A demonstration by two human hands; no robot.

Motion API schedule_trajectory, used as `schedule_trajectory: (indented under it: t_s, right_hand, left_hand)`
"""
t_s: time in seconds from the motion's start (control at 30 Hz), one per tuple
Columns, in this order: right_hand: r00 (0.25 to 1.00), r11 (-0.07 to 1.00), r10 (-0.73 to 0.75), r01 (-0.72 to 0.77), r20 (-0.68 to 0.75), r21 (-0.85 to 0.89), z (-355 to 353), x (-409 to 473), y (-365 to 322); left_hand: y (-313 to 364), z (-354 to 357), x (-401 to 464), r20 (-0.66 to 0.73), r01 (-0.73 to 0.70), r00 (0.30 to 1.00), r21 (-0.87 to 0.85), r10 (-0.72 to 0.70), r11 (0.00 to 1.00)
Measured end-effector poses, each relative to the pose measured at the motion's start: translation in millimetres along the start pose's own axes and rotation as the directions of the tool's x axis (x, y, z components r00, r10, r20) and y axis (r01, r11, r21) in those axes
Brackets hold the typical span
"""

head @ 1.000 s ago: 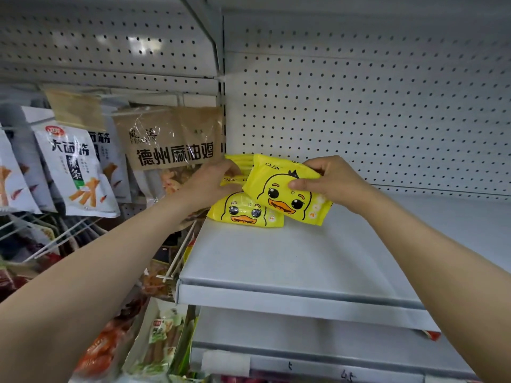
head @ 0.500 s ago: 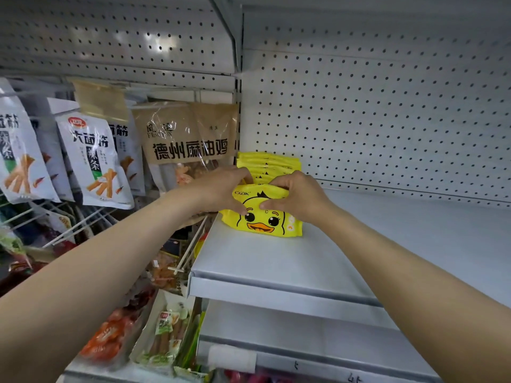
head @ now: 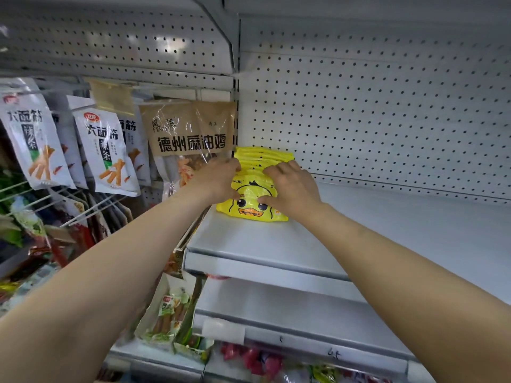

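Head view: gripping front pack (head: pixel 250 201) with left hand (head: pixel 218 179) and right hand (head: pixel 290 186), thumbs on face, fingers curled over top; upright at left end of shelf (head: pixel 276 244), likely squaring it against row (head: pixel 262 156) behind.

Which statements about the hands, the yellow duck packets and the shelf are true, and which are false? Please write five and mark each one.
1. The left hand and the right hand both grip the yellow duck packets. True.
2. The packets stand at the right end of the grey shelf. False: they stand at its left end.
3. A brown bag hangs to the left of the packets. True.
4. The front packet shows a cat face. False: it shows a duck face.
5. The packets lie flat in one pile. False: they stand on edge, one behind another.
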State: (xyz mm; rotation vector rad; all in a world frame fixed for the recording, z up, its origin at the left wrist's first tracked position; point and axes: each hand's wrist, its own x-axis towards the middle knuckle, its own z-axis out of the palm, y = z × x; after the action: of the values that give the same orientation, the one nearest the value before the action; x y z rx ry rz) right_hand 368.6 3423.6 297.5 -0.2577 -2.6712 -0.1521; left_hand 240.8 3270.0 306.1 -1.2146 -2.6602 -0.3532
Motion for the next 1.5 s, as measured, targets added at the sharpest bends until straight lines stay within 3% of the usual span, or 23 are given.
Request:
schedule_trajectory:
  t_s: [0.17,0.47,0.87,1.2,1.5]
  right_hand:
    - [0.999,1.0,-0.006,0.006,0.035,0.008,-28.8,-17.9,-3.2]
    - [0.995,0.979,-0.102,0.104,-0.024,0.176,-96.2,-99.0,-26.6]
    - [0.946,0.891,-0.318,0.321,-0.064,0.321,-111.3,-189.3,-117.3]
    - [0.896,0.837,-0.444,0.406,0.021,0.368,-81.3,-186.7,-226.0]
    - [0.853,0.816,-0.499,0.402,0.153,0.416,2.1,-130.4,-352.5]
  left_hand:
    - [22.3,-9.6,-46.0,-0.115,0.105,0.986,-0.107,-0.117,0.989]
    - [64.6,-44.6,-169.2,-0.257,0.145,0.954,-0.059,-0.155,0.988]
    - [74.7,-74.4,-338.1,-0.258,0.351,0.911,0.08,-0.321,0.933]
    - [-0.2,-76.5,-410.5,-0.235,0.456,0.876,0.126,-0.42,0.881]
    - [-151.0,-41.9,-430.0,-0.116,0.498,0.867,0.15,-0.484,0.854]
